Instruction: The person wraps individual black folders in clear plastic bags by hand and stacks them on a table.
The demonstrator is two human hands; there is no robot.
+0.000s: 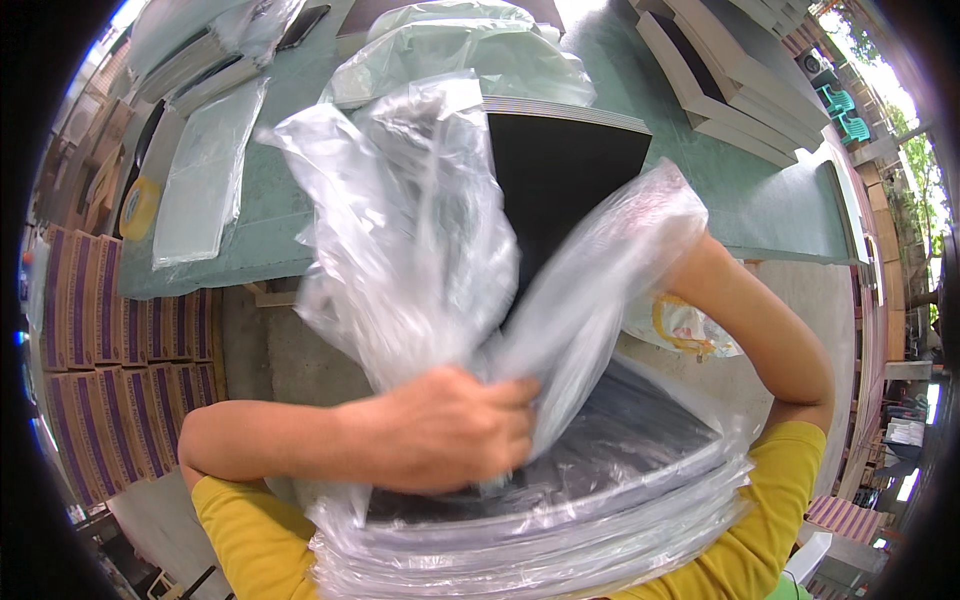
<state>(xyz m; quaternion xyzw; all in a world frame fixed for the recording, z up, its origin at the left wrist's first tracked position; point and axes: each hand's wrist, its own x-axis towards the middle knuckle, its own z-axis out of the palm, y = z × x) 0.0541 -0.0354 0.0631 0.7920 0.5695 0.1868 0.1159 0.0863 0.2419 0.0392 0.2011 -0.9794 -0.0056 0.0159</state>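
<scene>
My left hand [450, 430] is closed in a fist round a bunched clear plastic bag [410, 250], low in the middle. My right hand [675, 225], at the right, is covered by the raised clear plastic; its fingers are hidden and the film there is smeared by motion. Behind the plastic, a stack of flat black boards [570, 185] with pale edges lies at the table's near edge. Against my body, below both hands, is a pile of black flat pieces in clear plastic bags [630, 430].
On the green table [760, 215] are flat clear bags [210, 170] and a yellow tape roll [140, 208] at left, a plastic-wrapped bundle [470, 50] at the back, and stacked white-edged boards [745, 85] at right. Stacked cartons [110, 310] stand on the left. A plastic bag [685, 328] lies below the table.
</scene>
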